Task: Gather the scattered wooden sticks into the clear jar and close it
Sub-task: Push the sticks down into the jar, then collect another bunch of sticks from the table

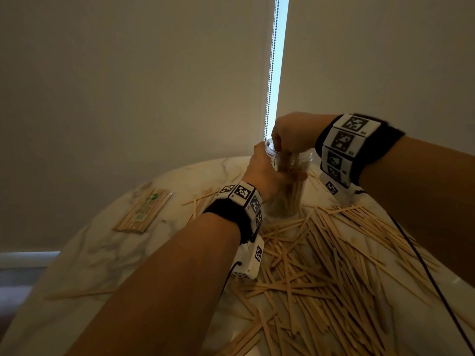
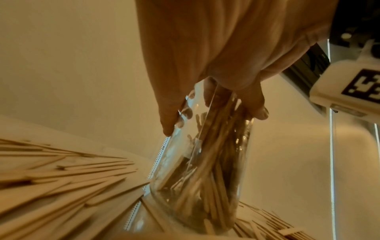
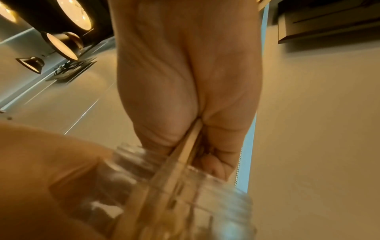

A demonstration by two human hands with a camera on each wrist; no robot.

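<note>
The jar (image 1: 288, 181) is a clear plastic one with a threaded neck, standing lidless on the tabletop (image 1: 108, 253) and leaning slightly. The left hand (image 1: 267, 173) is gripping its upper body; the right hand (image 1: 293, 134) is sitting over its mouth, pinching a bundle of sticks (image 3: 191, 146) that is reaching down inside. Inside the jar, pale flat sticks (image 2: 203, 186) are standing on end, leaning against one another. Around the jar's base and spreading toward the viewer, a thick heap of loose sticks (image 1: 321, 265) is lying criss-crossed. A few strays (image 1: 198, 201) are lying just left of the jar.
</note>
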